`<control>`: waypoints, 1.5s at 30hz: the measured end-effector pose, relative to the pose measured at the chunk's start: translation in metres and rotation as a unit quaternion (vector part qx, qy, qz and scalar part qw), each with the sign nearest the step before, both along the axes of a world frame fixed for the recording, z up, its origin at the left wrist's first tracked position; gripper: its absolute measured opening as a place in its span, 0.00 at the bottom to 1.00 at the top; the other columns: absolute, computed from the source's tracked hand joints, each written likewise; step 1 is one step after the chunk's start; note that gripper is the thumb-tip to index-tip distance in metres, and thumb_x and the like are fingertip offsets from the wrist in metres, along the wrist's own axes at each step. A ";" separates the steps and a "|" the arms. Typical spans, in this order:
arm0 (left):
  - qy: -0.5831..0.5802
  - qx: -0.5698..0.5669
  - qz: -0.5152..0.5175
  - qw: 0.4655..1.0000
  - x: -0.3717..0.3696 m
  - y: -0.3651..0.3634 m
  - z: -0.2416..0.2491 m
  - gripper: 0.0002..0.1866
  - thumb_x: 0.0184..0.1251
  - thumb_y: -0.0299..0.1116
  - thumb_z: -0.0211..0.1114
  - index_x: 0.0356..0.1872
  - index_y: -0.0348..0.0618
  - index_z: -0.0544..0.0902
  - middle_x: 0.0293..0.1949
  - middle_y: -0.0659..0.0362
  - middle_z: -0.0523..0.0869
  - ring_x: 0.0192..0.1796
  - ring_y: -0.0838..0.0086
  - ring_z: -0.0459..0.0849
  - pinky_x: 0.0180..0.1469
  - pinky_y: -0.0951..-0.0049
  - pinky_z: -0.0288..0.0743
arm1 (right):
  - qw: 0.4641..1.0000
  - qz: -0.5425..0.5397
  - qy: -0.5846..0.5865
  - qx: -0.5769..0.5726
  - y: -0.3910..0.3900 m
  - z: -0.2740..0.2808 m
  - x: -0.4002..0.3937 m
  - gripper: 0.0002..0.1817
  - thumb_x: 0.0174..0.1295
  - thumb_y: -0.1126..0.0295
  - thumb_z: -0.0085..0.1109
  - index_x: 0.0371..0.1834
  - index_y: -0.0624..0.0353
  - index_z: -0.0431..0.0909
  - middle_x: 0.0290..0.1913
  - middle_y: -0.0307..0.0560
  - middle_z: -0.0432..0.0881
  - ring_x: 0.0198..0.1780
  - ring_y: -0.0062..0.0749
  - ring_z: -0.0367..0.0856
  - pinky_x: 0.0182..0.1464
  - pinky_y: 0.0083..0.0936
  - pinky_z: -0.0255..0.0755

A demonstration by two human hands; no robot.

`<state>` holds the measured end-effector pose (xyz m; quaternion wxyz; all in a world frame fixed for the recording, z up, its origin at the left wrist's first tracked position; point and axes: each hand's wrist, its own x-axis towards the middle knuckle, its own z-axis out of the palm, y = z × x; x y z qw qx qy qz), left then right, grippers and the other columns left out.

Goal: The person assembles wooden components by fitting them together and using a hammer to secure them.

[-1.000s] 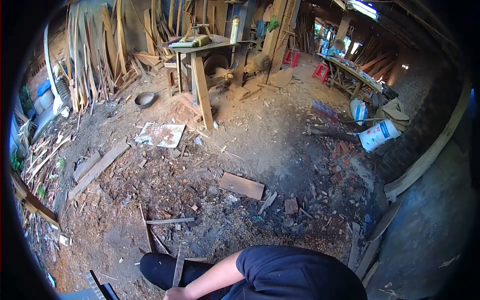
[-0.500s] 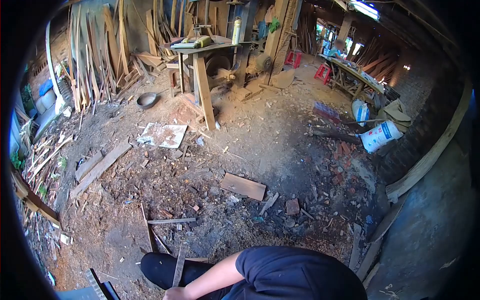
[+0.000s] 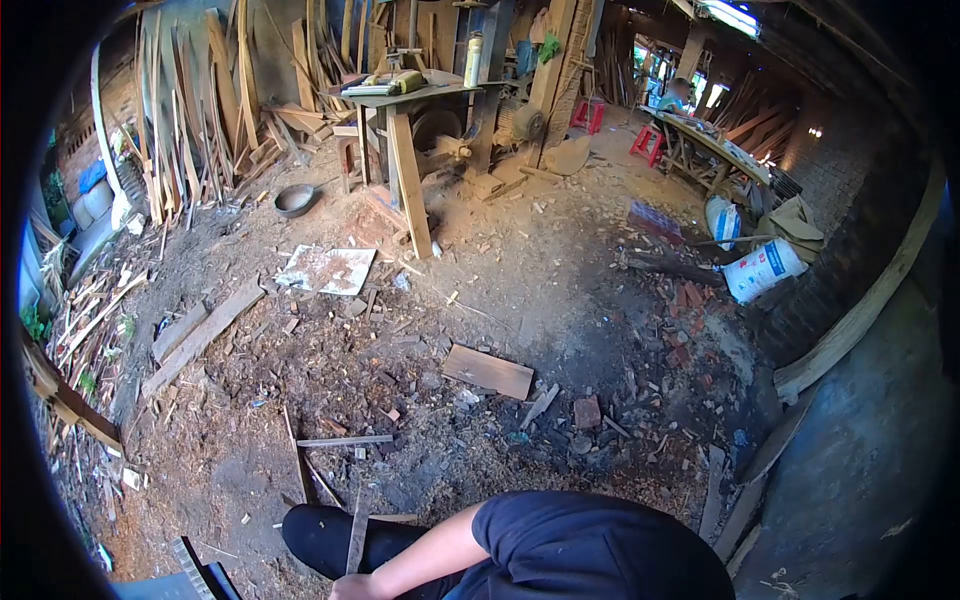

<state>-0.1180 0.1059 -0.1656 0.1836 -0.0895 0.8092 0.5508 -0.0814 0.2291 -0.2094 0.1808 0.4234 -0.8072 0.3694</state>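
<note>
The person's right hand, cut by the bottom of the view, is closed around the near end of a flat, narrow, grey-brown strip whose material is unclear. The left hand is outside the view, so whether the two hands are together or apart cannot be told.

The strip sits at the near edge of the littered dirt floor, in front of a black-clad leg. Its long axis runs away from the person, nearly straight up the view with a slight lean to the right, and its free end points toward the middle of the floor. Just beyond that end and to the left, a thin, pale wooden stick lies crosswise.

Farther out, the floor opens into a broad stretch strewn with chips, with a flat, reddish-brown rectangular board lying slantwise near its middle. A grey plastered wall bounds the right edge, and a heap of split wood scraps lines the left. At the far edge stands a wooden-legged worktop. Close on the near left corner is a blue, black-edged object, partly cut off.
</note>
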 end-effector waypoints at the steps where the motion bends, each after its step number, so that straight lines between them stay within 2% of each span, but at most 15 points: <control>1: -0.001 0.002 -0.001 1.000 0.000 -0.001 -0.001 0.25 0.74 0.39 0.70 0.64 0.33 0.82 0.55 0.55 0.86 0.54 0.70 0.83 0.55 0.68 0.81 | 1.000 0.000 0.005 -0.002 -0.002 -0.003 0.000 0.10 0.47 0.53 0.69 0.24 0.39 0.78 0.23 0.36 0.81 0.28 0.40 0.84 0.27 0.42 0.75; 16: 0.004 -0.001 -0.001 1.000 0.001 -0.002 0.001 0.24 0.72 0.37 0.71 0.64 0.34 0.82 0.55 0.55 0.86 0.54 0.70 0.83 0.55 0.68 0.81 | 1.000 0.016 -0.015 -0.012 0.001 0.003 0.001 0.10 0.49 0.53 0.70 0.26 0.40 0.80 0.25 0.39 0.82 0.29 0.43 0.85 0.29 0.44 0.77; 22: 0.005 -0.002 -0.002 1.000 0.002 -0.003 0.001 0.24 0.72 0.36 0.71 0.63 0.34 0.82 0.55 0.55 0.86 0.54 0.70 0.83 0.56 0.69 0.81 | 1.000 0.020 -0.008 -0.009 -0.004 -0.008 0.000 0.10 0.47 0.54 0.70 0.26 0.40 0.80 0.25 0.38 0.82 0.30 0.41 0.85 0.29 0.43 0.77; 31: 0.007 -0.001 -0.003 1.000 0.003 -0.004 0.004 0.24 0.71 0.34 0.72 0.63 0.34 0.82 0.55 0.55 0.86 0.54 0.70 0.84 0.56 0.69 0.81 | 0.999 0.030 0.009 0.010 -0.001 0.004 0.003 0.10 0.44 0.54 0.71 0.25 0.40 0.79 0.25 0.36 0.83 0.32 0.39 0.86 0.31 0.40 0.77; 34: 0.008 0.000 -0.004 1.000 0.004 -0.005 0.004 0.23 0.71 0.34 0.73 0.63 0.34 0.82 0.55 0.55 0.86 0.54 0.70 0.84 0.56 0.69 0.81 | 0.998 0.052 0.022 -0.029 -0.004 -0.003 0.001 0.10 0.44 0.55 0.71 0.25 0.38 0.79 0.26 0.36 0.83 0.32 0.38 0.86 0.30 0.41 0.76; 45: 0.009 -0.004 0.003 1.000 0.009 -0.011 0.004 0.23 0.70 0.32 0.74 0.63 0.34 0.82 0.55 0.56 0.86 0.54 0.70 0.84 0.56 0.70 0.81 | 0.997 0.060 -0.030 0.037 0.001 0.013 0.006 0.09 0.45 0.56 0.71 0.25 0.38 0.79 0.26 0.36 0.84 0.32 0.41 0.86 0.30 0.43 0.76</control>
